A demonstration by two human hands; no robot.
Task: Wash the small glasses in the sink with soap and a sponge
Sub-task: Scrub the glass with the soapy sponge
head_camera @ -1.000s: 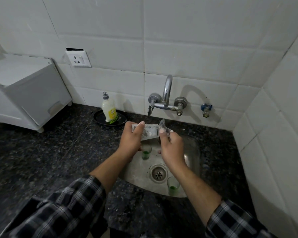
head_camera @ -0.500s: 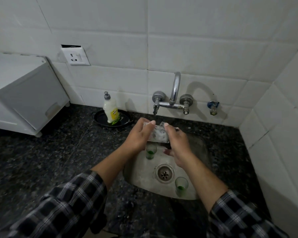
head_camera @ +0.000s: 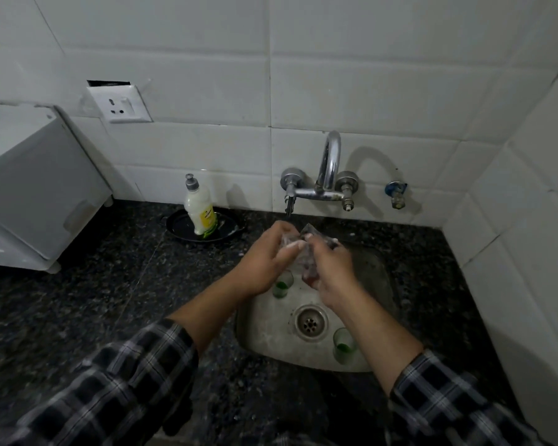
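Observation:
Both of my hands hold a crumpled clear plastic packet (head_camera: 307, 249) over the back of the steel sink (head_camera: 268, 333), just below the tap spout. My left hand (head_camera: 263, 263) pinches its left side and my right hand (head_camera: 334, 272) grips its right side. Something reddish-brown shows at the packet's lower end; I cannot tell what it is. One small glass with a green base (head_camera: 282, 284) stands in the sink under my left hand. A second one (head_camera: 343, 347) stands at the front right, beside my right forearm. I see no sponge.
A chrome tap (head_camera: 329, 165) is fixed to the tiled wall above the sink. The white soap bottle (head_camera: 199, 210) stands in a black dish (head_camera: 179, 228) on the dark granite counter, left of the sink. A white appliance (head_camera: 39, 188) sits far left. The drain (head_camera: 310, 322) is mid-sink.
My hands have closed together and crumpled the packet, which was stretched out flat between them a second ago. The glasses have not moved.

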